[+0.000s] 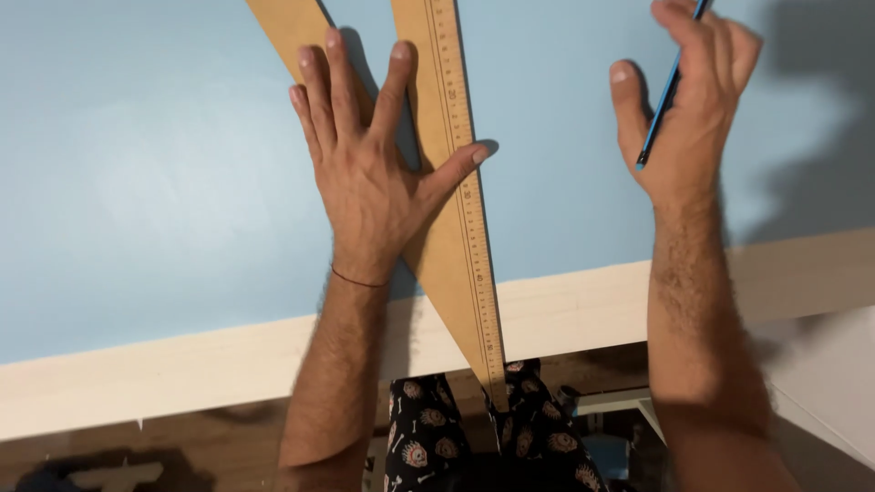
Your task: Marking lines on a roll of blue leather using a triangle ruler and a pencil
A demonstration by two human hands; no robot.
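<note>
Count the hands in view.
2: the left hand lies flat on the wooden triangle ruler; the right hand, further right, holds a blue pencil.

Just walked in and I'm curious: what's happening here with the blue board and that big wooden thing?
A person is pressing their left hand, fingers spread flat, onto a large wooden set square that lies on a light blue board. The set square's pointed tip hangs past the board's pale wooden edge. The right hand is raised beside it, holding a blue pencil with the tip clear of the board's surface. Below the edge, patterned trousers show.
</note>
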